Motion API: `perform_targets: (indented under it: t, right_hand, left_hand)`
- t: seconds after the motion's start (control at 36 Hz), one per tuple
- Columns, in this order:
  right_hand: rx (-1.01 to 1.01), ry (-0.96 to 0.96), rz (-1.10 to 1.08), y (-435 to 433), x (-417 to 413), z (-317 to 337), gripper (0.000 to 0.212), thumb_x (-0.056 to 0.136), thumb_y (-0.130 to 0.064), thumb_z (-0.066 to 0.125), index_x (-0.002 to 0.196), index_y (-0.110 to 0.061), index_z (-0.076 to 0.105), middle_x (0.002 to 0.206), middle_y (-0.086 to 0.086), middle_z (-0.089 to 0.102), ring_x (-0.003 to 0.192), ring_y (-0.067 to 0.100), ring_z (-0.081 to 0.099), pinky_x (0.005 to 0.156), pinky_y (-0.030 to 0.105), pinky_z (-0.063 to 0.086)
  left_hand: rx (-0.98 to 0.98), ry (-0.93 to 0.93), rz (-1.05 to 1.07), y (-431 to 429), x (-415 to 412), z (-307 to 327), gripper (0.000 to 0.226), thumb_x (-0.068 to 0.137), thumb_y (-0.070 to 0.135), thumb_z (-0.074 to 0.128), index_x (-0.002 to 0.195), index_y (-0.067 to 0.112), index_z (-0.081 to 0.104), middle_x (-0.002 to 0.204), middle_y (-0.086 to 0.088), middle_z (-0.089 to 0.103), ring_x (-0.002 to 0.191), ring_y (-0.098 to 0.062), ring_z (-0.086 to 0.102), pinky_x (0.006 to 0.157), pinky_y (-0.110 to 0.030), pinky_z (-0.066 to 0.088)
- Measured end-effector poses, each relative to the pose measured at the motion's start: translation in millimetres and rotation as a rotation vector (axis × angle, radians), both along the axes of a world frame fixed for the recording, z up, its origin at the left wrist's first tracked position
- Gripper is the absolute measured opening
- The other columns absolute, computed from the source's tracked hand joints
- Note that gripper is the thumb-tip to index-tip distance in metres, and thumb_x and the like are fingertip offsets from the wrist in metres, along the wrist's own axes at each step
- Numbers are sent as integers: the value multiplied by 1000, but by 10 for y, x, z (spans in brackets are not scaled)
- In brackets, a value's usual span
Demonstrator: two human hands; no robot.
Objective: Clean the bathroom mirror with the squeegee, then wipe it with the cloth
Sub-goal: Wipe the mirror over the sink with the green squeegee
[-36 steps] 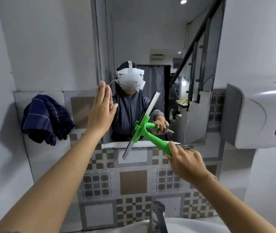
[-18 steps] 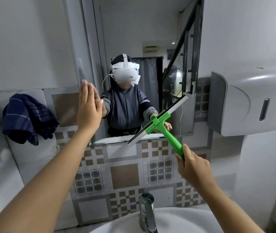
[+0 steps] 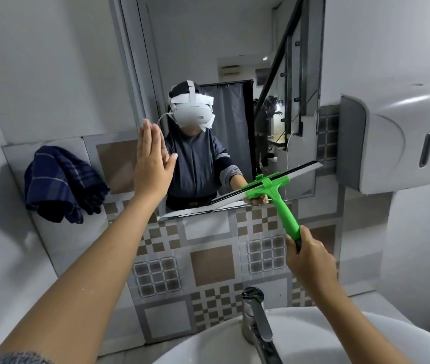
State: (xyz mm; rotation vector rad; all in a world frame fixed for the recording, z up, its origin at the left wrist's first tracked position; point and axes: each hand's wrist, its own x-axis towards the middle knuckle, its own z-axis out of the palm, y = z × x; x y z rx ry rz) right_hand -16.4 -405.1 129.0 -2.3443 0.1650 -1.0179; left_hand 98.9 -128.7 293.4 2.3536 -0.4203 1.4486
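A tall mirror (image 3: pixel 200 48) hangs on the wall above patterned tiles. My right hand (image 3: pixel 309 258) grips the handle of a green squeegee (image 3: pixel 274 195), whose blade lies tilted against the mirror's lower right corner. My left hand (image 3: pixel 152 166) is flat, fingers up and together, pressed at the mirror's left edge, holding nothing. A dark blue checked cloth (image 3: pixel 60 183) hangs on the wall to the left of the mirror.
A white sink (image 3: pixel 313 337) with a chrome tap (image 3: pixel 257 321) sits below me. A grey paper-towel dispenser (image 3: pixel 397 143) juts from the wall right of the mirror, close to the squeegee blade's end. White wall fills the left side.
The squeegee has swung from steeply tilted at the mirror's lower middle to nearly level at the lower right corner. My left hand stays flat at the left edge.
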Motion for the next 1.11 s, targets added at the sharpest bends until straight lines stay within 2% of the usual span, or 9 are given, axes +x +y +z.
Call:
perform_targets:
  t: [0.06,0.17,0.31,0.42,0.56,0.67,0.83,0.97,1.11]
  right_hand:
    - [69,27,16,89,-2,-18,20,92,-25,52,91,-6,50,55,-4,48,39,13,43,39,26,36]
    - [213,22,35,305,-40,-25,16,93,-24,49,87,-9,48,53,-2,47,40,12,41,39,23,24]
    - [406,-21,65,532,-39,-30,22,94,-24,49,80,-6,50,54,5,49,40,16,39,38,26,29]
    - [520,-51,92,676,-67,13,23,94,-21,48,78,-5,51,55,5,47,42,16,38,39,28,32]
    - [582,-50,82,815,-61,31,23,94,-24,48,79,-6,51,59,6,48,45,16,40,42,28,35]
    - [570,-45,113,962,-80,44,22,94,-24,48,81,-7,52,59,4,49,45,14,42,41,28,36]
    - [545,-12,130,1185,-87,61,23,94,-28,47,81,-9,51,59,3,49,44,13,40,41,29,36]
    - [419,44,139,1406,-135,2,24,94,-32,45,84,-11,49,62,4,52,45,15,43,42,29,37]
    - [332,71,146,1562,-191,-20,18,94,-32,45,86,-15,46,60,-2,49,45,11,43,42,25,39]
  left_hand:
    - [9,5,-11,13,0,-2,74,92,25,53,146,7,5,155,-12,-1,143,-24,-1,101,-2,-16]
    - [31,16,-29,49,-6,-6,75,92,25,53,146,8,4,156,-11,-3,143,-22,-3,100,-1,-15]
    - [51,15,-48,81,-16,-3,75,91,24,55,146,7,6,156,-11,-2,143,-23,-2,99,1,-15]
    - [71,-5,-63,97,-23,-16,74,91,21,55,145,5,7,155,-14,0,143,-26,0,93,7,-12]
    - [62,-27,-63,103,-4,-34,74,92,24,54,145,7,6,156,-12,-1,143,-23,-2,97,0,-10]
    - [72,-47,-53,121,-11,-35,72,92,26,52,146,7,7,156,-10,1,143,-21,-1,103,-12,3]
    - [89,-53,-55,142,-11,-38,71,93,27,51,146,7,8,156,-10,2,143,-22,1,100,-15,12]
    - [93,-44,-65,161,7,-45,70,93,26,51,145,7,9,155,-11,3,143,-23,2,105,-20,12]
    - [120,-41,-71,210,16,-69,70,92,24,53,145,6,11,155,-11,5,143,-24,4,105,-21,12]
